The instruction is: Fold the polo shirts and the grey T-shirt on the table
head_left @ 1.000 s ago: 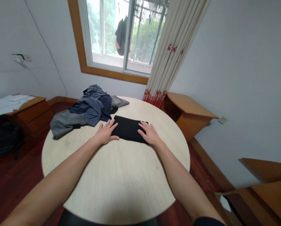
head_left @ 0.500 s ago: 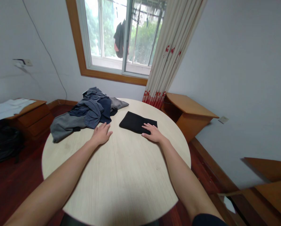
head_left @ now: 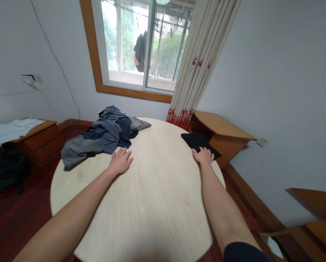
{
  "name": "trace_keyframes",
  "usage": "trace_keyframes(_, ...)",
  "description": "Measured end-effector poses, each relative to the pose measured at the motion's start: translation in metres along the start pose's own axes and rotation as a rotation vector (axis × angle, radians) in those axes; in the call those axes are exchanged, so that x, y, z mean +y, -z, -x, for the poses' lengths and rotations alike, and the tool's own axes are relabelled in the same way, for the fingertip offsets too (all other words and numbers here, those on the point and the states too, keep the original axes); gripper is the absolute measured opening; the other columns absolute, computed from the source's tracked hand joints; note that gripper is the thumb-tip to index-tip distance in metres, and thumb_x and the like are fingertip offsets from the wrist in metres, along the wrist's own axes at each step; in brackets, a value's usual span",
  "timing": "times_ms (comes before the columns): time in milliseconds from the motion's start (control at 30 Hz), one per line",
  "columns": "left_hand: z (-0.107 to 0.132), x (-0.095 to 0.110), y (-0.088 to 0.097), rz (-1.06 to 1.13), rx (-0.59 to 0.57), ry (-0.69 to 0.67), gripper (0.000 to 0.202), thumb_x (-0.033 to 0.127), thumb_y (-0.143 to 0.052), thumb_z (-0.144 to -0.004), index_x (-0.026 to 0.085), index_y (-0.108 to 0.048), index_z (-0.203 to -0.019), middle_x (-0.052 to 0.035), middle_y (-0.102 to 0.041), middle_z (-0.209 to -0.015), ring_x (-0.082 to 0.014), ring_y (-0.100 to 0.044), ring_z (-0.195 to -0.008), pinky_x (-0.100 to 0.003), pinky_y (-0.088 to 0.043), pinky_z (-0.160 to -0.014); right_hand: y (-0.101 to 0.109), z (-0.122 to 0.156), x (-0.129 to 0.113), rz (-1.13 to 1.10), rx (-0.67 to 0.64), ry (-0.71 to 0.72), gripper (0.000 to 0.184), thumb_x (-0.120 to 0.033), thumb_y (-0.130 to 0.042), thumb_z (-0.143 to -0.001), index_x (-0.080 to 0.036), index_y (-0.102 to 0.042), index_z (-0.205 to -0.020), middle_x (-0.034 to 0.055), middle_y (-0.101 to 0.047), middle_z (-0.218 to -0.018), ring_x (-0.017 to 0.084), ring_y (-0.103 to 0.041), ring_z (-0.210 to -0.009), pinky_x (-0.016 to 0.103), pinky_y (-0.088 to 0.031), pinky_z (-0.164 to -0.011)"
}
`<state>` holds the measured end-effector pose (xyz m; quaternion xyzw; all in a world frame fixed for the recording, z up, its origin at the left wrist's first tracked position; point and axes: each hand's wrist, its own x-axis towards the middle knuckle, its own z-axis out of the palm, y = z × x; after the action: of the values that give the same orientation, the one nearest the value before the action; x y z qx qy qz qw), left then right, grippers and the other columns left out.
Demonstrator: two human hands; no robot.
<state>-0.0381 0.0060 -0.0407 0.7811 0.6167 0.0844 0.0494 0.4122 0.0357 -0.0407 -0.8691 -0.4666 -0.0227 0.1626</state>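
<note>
A folded black cloth lies at the right edge of the round pale wooden table, partly overhanging it. My right hand rests flat on the cloth's near end, fingers stretched out. My left hand lies flat and open on the bare tabletop, just in front of a heap of unfolded grey and navy clothes at the table's far left.
A low wooden cabinet stands behind the table's right edge, beside a curtain and a window. Another cabinet with white cloth on it is at the left, with a dark bag on the red floor.
My right hand has slid the folded black cloth from the table's middle to its right edge. My left hand came off the cloth and now rests by the clothes heap.
</note>
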Motion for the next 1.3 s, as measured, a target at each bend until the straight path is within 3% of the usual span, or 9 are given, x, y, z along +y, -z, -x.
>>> trace_keyframes(200,0.001,0.003,0.003,0.065,0.069,-0.022,0.045,0.044,-0.045,-0.098,0.022,-0.062,-0.134,-0.0139,-0.044,-0.157,-0.0331,-0.036,-0.147,-0.054,-0.03,-0.116,0.005,0.009,-0.008,-0.014,0.088,0.034,0.066,-0.05,-0.045,-0.097,-0.009,-0.047,-0.149,0.0187,-0.039,-0.159,0.035,-0.028,-0.148,0.058,-0.018,-0.119)
trace_keyframes(333,-0.005,0.009,0.021,0.249,0.316,0.056,0.038,0.045,-0.046,-0.094,0.022,-0.075,-0.098,-0.0094,-0.076,-0.11,-0.0266,-0.068,-0.104,-0.035,-0.049,-0.086,0.013,0.041,-0.039,-0.053,0.132,0.266,0.064,-0.048,-0.044,-0.099,-0.011,-0.043,-0.151,0.017,-0.035,-0.161,0.03,-0.023,-0.151,0.055,-0.012,-0.122)
trace_keyframes(467,-0.017,0.002,0.043,0.248,0.721,-0.014,0.034,0.035,-0.045,-0.087,0.019,-0.069,-0.07,-0.0066,-0.072,-0.074,-0.0215,-0.068,-0.075,-0.03,-0.044,-0.068,0.013,0.082,-0.085,-0.063,-0.223,0.602,0.06,-0.05,-0.043,-0.101,-0.013,-0.05,-0.147,0.0166,-0.04,-0.159,0.027,-0.032,-0.149,0.045,-0.022,-0.121)
trace_keyframes(600,-0.022,-0.019,0.048,0.274,0.908,-0.212,0.034,0.032,-0.043,-0.085,0.02,-0.066,-0.064,-0.0063,-0.071,-0.07,-0.02,-0.066,-0.07,-0.03,-0.043,-0.066,0.009,0.105,-0.114,-0.022,-0.421,0.558,0.065,-0.054,-0.045,-0.1,-0.019,-0.04,-0.155,0.0165,-0.025,-0.166,0.036,-0.022,-0.152,0.062,-0.02,-0.118)
trace_keyframes(733,-0.019,-0.034,0.042,0.234,0.902,-0.152,0.037,0.034,-0.041,-0.088,0.021,-0.066,-0.065,-0.0066,-0.071,-0.07,-0.0216,-0.065,-0.073,-0.032,-0.045,-0.067,0.005,0.112,-0.119,-0.047,-0.363,0.498,0.062,-0.052,-0.038,-0.103,-0.019,-0.039,-0.155,0.0158,-0.023,-0.167,0.036,-0.018,-0.153,0.065,-0.014,-0.118)
trace_keyframes(833,-0.019,-0.038,0.041,0.165,0.834,0.003,0.029,0.033,-0.046,-0.089,0.019,-0.072,-0.087,-0.0096,-0.075,-0.1,-0.0264,-0.065,-0.1,-0.038,-0.046,-0.089,0.003,0.112,-0.112,-0.069,-0.359,0.511,0.061,-0.05,-0.039,-0.103,-0.018,-0.04,-0.155,0.0151,-0.023,-0.167,0.034,-0.017,-0.154,0.062,-0.012,-0.12)
trace_keyframes(1000,-0.024,-0.053,0.031,0.076,0.605,0.297,0.061,0.036,-0.059,-0.085,0.013,-0.053,-0.141,-0.0205,-0.039,-0.158,-0.0381,-0.032,-0.146,-0.059,-0.022,-0.117,0.004,0.107,-0.097,-0.123,-0.391,0.581,0.058,-0.047,-0.047,-0.102,-0.018,-0.044,-0.152,0.0133,-0.027,-0.165,0.03,-0.02,-0.154,0.055,-0.012,-0.123)
trace_keyframes(1133,-0.027,-0.065,0.023,0.045,0.499,0.335,0.066,0.036,-0.058,-0.087,0.012,-0.046,-0.148,-0.0219,-0.042,-0.156,-0.0377,-0.035,-0.144,-0.061,-0.015,-0.119,0.005,0.103,-0.092,-0.146,-0.398,0.602,0.058,-0.046,-0.049,-0.101,-0.018,-0.046,-0.151,0.0136,-0.029,-0.165,0.029,-0.02,-0.154,0.053,-0.012,-0.123)
trace_keyframes(1300,-0.028,-0.07,0.025,0.021,0.547,0.327,0.038,0.032,-0.055,-0.089,0.019,-0.069,-0.121,-0.0156,-0.064,-0.131,-0.0341,-0.053,-0.121,-0.056,-0.025,-0.114,0.004,0.104,-0.093,-0.148,-0.401,0.599,0.058,-0.046,-0.049,-0.101,-0.018,-0.045,-0.152,0.0134,-0.028,-0.165,0.029,-0.021,-0.154,0.054,-0.012,-0.123)
